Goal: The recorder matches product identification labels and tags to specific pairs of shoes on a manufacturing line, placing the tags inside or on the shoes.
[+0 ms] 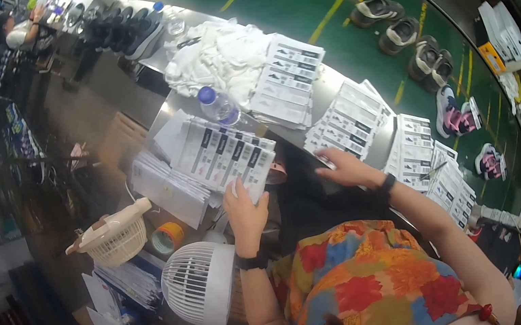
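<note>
My left hand (247, 214) grips the near edge of a stack of printed label sheets (221, 152), with its fingertips on the paper and its thumb at the edge. My right hand (350, 168) is beside a second fanned pile of label sheets (347, 122). Its forefinger and thumb are spread at that pile's near left corner, and I see nothing held between them. Just beyond the left stack stands a clear plastic bottle (218, 106) with a purple cap. Farther back, another pile of label sheets (288, 79) lies next to bunched white cloth (218, 56).
More label sheets (409, 144) lie along the metal table to the right. A white caged fan (202, 286), a cream basket-like appliance (114, 235) and an orange tape roll (167, 237) crowd the left. Shoes (376, 11) stand on the green surface beyond. Other people work far left.
</note>
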A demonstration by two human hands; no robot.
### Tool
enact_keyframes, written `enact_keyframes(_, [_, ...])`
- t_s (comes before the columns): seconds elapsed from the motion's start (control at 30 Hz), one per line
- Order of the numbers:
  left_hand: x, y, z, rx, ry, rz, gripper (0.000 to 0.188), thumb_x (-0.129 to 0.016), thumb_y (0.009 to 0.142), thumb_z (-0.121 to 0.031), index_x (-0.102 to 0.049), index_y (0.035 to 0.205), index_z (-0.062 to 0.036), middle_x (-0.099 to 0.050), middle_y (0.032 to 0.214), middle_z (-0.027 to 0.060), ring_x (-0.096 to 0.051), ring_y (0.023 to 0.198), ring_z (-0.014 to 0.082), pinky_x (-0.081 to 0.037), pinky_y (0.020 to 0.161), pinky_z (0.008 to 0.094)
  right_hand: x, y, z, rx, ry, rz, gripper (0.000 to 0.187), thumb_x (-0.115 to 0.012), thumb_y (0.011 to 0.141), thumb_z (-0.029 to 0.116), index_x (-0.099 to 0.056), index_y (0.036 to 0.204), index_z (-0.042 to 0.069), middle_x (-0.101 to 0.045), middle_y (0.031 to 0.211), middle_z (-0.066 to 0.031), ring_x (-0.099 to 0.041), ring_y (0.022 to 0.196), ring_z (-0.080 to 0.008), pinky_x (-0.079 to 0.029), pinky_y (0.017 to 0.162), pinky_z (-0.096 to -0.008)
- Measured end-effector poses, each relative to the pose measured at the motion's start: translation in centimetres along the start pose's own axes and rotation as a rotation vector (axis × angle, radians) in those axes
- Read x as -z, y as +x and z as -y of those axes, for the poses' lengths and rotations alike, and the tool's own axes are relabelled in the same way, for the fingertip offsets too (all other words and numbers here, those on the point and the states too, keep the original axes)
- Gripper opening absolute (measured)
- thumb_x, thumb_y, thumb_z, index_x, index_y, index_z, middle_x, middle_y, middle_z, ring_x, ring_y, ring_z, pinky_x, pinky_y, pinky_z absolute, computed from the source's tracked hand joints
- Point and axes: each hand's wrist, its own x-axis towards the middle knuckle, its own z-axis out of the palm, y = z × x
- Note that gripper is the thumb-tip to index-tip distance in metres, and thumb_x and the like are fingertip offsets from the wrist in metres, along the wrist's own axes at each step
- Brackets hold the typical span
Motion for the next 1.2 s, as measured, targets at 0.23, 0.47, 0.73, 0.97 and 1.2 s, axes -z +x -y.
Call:
enact_keyframes(0.23, [-2.0,2.1,0.0,0.072,-0.124,0.067,0.092,-0.076,0.086,-0.040,-0.027,0.153,0.0000,-0.015,0.152,0.0431,-0.012,0.140,0.0640,-0.021,0.114,0.0645,-7.3,12.7,4.7,-0.166,0.179,0.023,0.064,-0.084,0.072,0.029,-0.055,0.119,-0.003,-0.065,0.104,-0.0198,-0.064,0.095,-0.0355,-0.052,0.086,-0.0424])
enact_keyframes(0.47, [5.2,2.0,-1.2,0.386,-1.043,-0.215,0.078,-0.062,0.100,-0.038,-0.019,0.157,-0.0054,-0.041,0.148,0.0235,-0.051,0.127,0.0282,-0.044,0.102,0.0392,-10.3,4.9,11.2,0.393,0.136,-0.196,0.056,-0.079,0.062,0.007,-0.052,0.111,-0.002,-0.052,0.101,-0.0207,-0.052,0.094,-0.0416,-0.045,0.082,-0.0479])
enact_keyframes(0.73, [6.0,2.9,-0.6,0.572,-0.466,-0.419,0.076,-0.068,0.083,0.004,-0.026,0.146,0.0094,-0.054,0.130,0.0257,-0.059,0.117,0.0292,-0.049,0.097,0.0375,-8.0,6.8,11.9,0.526,0.357,0.388,0.057,-0.084,0.070,0.024,-0.055,0.115,0.005,-0.051,0.112,-0.0158,-0.055,0.105,-0.0357,-0.049,0.088,-0.0407])
enact_keyframes(0.97, [8.0,2.2,-1.2,0.650,-0.430,-0.577,0.069,-0.065,0.085,0.006,-0.031,0.144,0.0065,-0.062,0.117,0.0227,-0.065,0.101,0.0209,-0.053,0.086,0.0302,-7.7,10.9,8.8,0.118,0.291,0.209,0.023,-0.067,0.090,0.012,-0.062,0.111,0.002,-0.061,0.101,-0.0136,-0.062,0.095,-0.0288,-0.051,0.083,-0.0372])
enact_keyframes(1.2, [7.5,1.9,-0.9,0.642,-0.349,-0.570,0.072,-0.069,0.085,0.004,-0.029,0.145,0.0049,-0.062,0.118,0.0221,-0.065,0.100,0.0203,-0.053,0.083,0.0292,-10.3,12.5,8.3,0.137,0.220,0.106,0.031,-0.066,0.090,0.014,-0.060,0.118,0.001,-0.061,0.104,-0.0153,-0.061,0.095,-0.0325,-0.049,0.085,-0.0400])
